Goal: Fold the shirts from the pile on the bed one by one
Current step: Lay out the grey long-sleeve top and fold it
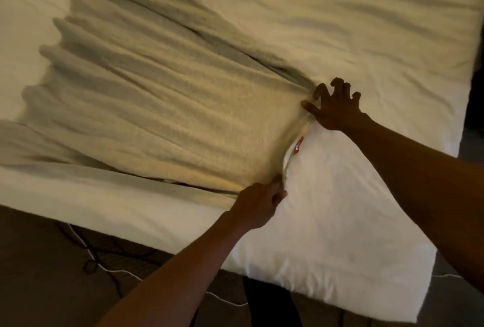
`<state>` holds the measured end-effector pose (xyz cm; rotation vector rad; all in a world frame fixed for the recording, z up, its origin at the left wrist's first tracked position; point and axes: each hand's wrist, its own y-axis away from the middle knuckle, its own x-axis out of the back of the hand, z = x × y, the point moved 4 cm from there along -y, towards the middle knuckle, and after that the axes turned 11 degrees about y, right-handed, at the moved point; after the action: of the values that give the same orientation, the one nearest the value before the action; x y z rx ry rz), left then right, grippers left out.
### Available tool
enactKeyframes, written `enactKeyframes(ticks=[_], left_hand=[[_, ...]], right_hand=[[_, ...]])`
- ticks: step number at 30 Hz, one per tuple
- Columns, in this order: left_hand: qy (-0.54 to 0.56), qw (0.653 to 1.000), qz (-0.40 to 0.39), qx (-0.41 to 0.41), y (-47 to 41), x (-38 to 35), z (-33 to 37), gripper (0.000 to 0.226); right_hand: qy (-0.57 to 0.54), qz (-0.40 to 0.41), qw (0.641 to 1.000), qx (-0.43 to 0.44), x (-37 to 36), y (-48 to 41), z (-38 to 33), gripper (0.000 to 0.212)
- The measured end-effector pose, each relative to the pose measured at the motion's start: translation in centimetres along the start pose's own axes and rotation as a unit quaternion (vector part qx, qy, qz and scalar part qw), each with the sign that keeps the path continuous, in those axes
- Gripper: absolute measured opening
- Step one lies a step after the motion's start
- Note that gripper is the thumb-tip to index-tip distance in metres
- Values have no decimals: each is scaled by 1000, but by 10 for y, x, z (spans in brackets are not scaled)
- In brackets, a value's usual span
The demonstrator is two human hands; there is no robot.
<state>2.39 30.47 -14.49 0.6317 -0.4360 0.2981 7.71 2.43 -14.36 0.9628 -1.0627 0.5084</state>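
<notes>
A cream shirt (167, 117) lies stretched across the white bed (340, 222), blurred and deeply creased, its body running to the left. Its neck edge faces me, with a red label (299, 144) showing there. My left hand (258, 206) pinches the near shoulder edge of the shirt. My right hand (334, 108) grips the far shoulder edge between thumb and forefinger, the other fingers arched above the cloth. No pile of shirts is in view.
The bed's near edge runs diagonally from the left down to a corner at lower right. Below it lies dark floor (39, 274) with a white cable (110, 269) and dark cords. More dark floor shows past the bed's right edge.
</notes>
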Motion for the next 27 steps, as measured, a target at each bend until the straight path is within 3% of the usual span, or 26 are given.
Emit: enactKeyframes(ticks=[3, 7, 9, 11, 16, 18, 21, 24, 27], left_hand=[[31, 999, -33, 0, 8, 13, 5, 41], [-5, 993, 109, -40, 42, 75, -29, 27], [-65, 983, 153, -80, 68, 110, -65, 21], [-149, 976, 137, -87, 92, 140, -108, 26], [-296, 951, 77, -42, 133, 184, -192, 65], [-301, 948, 97, 25, 136, 200, -209, 74], [-331, 936, 76, 88, 132, 209, -218, 55], [-239, 967, 74, 40, 134, 212, -216, 35], [-173, 985, -3, -28, 150, 206, -211, 35]], right_hand=[[-9, 15, 1000, 25, -1, 26, -12, 71], [-128, 63, 989, -28, -3, 76, -44, 53], [-181, 16, 978, -101, -13, 102, -64, 57], [-205, -33, 963, -174, -22, 126, -81, 70], [-247, -130, 904, -324, -43, 192, -128, 96], [-284, -164, 866, -377, -56, 213, -145, 97], [-433, -206, 784, -394, -71, 234, -173, 67], [-582, -195, 676, -408, -79, 241, -197, 40], [-668, -143, 596, -423, -79, 244, -210, 25]])
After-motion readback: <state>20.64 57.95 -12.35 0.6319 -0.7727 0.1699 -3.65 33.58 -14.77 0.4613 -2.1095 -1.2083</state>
